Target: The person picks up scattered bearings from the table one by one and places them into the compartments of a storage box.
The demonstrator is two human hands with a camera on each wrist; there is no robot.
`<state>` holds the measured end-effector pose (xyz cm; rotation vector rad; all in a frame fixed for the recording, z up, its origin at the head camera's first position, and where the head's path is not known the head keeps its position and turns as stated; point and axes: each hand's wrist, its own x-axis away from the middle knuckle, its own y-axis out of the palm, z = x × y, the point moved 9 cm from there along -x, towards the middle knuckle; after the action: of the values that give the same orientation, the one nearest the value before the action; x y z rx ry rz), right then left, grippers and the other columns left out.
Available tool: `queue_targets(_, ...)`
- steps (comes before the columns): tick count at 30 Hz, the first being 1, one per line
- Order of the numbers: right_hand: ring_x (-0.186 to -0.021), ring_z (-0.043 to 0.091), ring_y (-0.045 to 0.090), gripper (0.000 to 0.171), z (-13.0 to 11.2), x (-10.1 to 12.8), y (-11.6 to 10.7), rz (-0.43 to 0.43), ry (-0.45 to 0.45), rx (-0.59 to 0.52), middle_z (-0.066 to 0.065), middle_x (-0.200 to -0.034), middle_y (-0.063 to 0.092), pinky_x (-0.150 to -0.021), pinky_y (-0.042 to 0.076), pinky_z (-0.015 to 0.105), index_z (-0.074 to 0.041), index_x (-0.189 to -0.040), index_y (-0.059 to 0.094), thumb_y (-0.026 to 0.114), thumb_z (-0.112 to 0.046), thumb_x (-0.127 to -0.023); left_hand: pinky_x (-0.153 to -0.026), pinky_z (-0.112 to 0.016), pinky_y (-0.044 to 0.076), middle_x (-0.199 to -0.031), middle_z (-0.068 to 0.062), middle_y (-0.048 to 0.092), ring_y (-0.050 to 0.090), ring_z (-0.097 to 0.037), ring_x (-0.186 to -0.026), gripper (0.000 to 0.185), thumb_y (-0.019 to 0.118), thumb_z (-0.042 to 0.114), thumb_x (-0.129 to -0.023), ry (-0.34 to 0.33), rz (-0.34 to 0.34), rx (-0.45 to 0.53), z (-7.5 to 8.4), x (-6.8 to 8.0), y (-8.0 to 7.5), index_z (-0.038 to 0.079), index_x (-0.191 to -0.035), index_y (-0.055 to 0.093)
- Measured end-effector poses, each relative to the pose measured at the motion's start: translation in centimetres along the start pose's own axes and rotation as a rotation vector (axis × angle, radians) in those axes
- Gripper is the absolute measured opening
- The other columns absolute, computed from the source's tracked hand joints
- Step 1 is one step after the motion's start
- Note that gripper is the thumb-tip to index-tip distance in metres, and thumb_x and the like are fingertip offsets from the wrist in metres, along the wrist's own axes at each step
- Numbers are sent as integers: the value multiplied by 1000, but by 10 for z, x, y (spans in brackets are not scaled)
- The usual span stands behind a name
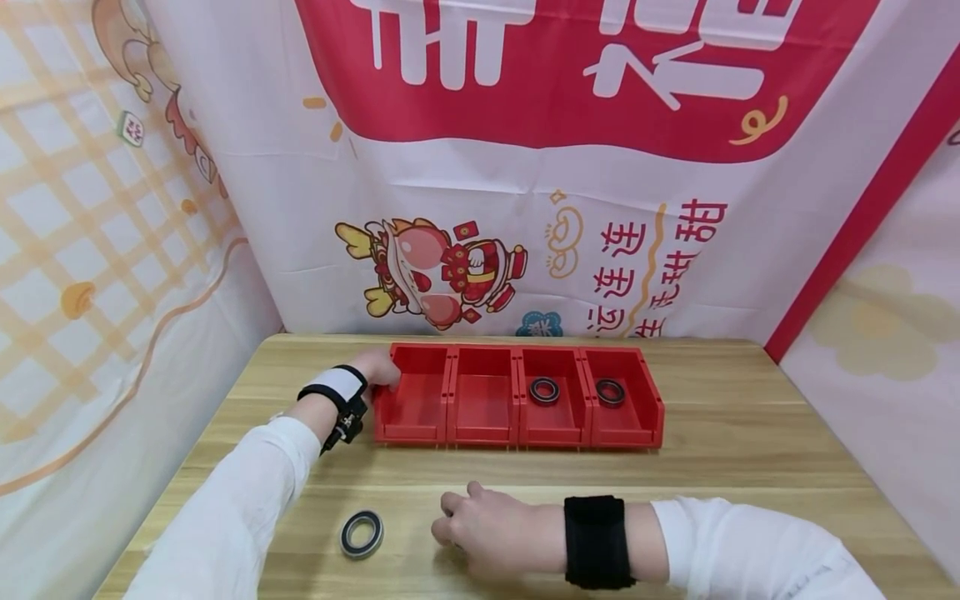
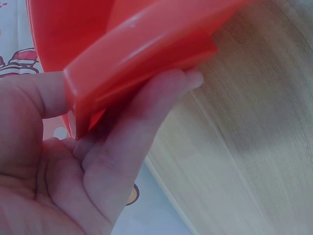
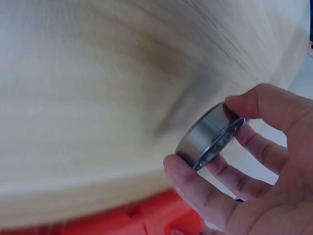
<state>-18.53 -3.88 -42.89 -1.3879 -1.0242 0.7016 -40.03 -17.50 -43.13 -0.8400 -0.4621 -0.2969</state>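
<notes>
A row of red bins [image 1: 517, 398] stands on the wooden table [image 1: 750, 450]. Its two right bins each hold one bearing [image 1: 544, 390] [image 1: 611, 392]. My left hand [image 1: 378, 367] grips the far left corner of the leftmost bin [image 2: 132, 58], thumb inside the wall and fingers outside. My right hand [image 1: 472, 525] rests near the table's front edge and pinches a metal bearing [image 3: 210, 137] between thumb and fingers; the head view hides that bearing under the hand. Another bearing [image 1: 362, 533] lies flat on the table just left of my right hand.
Printed cloth banners [image 1: 525, 167] hang behind and on both sides of the table. The two left bins hold nothing that I can see. Bare wood lies to the right of the bins and along the front right.
</notes>
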Motion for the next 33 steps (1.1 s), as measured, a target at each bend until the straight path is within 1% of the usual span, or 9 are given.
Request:
queue_targets(3,-68,6,43,23,4,3,-18,1,3,14,-8,-88,54,-60,36,17,-25,-100,65,72,-16,-80,-68,-42,56,-96,-15,51,59,-27,-80,31,46,-6,-78,-3,1,-3,-1,-2,0,-7,-108,49)
queue_targets(8,-74,5,46,28,23,4,-50,5,51,-50,-8,-89,55,-67,41,18,-25,-100,67,76,-14,-77,-67,-41,57,-98,-16,51,59,-28,-82,34,47,-6,-79,-14,-5,19,-2,-6,0,-7,-112,48)
queue_targets(10,-77,6,47,30,32,5,-63,22,76,-57,-7,-92,56,-69,42,19,-25,-102,67,77,-15,-76,-67,-41,57,-99,-16,52,59,-28,-83,34,47,-6,-79,-17,-7,25,-3,-7,0,-7,-113,48)
queue_targets(12,-79,7,49,31,41,4,-76,46,101,-32,-5,-95,58,-71,44,21,-25,-104,67,78,-17,-76,-67,-41,57,-99,-16,52,59,-28,-82,33,47,-6,-79,-14,-7,19,-3,-7,1,-7,-112,49)
queue_targets(18,-81,11,52,29,74,-2,-107,135,171,7,0,-99,60,-75,47,23,-20,-106,68,77,-22,-78,-70,-40,56,-94,-14,53,58,-25,-77,24,47,-5,-80,-14,0,-16,-2,-3,0,-7,-103,53)
queue_targets(22,-77,12,53,26,100,-9,-116,185,206,-15,0,-95,61,-70,48,20,-18,-105,68,75,-21,-80,-71,-40,56,-94,-14,53,58,-24,-77,23,47,-5,-80,-14,-6,-23,-1,-2,0,-7,-101,53)
queue_targets(25,-77,13,53,25,117,-15,-119,210,239,-23,1,-92,60,-69,48,19,-16,-103,68,76,-19,-79,-72,-40,56,-93,-14,52,58,-24,-76,23,47,-6,-79,-20,-16,-25,-2,-3,0,-7,-101,53)
queue_targets(31,-84,16,55,32,154,-27,-114,206,351,-38,4,-98,61,-76,52,24,-15,-107,67,77,-19,-77,-72,-40,56,-93,-14,53,58,-23,-75,23,48,-6,-79,-30,-28,-24,-4,-8,1,-7,-100,54)
queue_targets(33,-87,18,56,34,166,-31,-110,206,387,-65,5,-100,62,-79,53,26,-14,-109,67,77,-18,-77,-70,-40,56,-93,-14,53,57,-23,-74,22,48,-6,-78,-26,-29,-25,-5,-10,0,-7,-99,54)
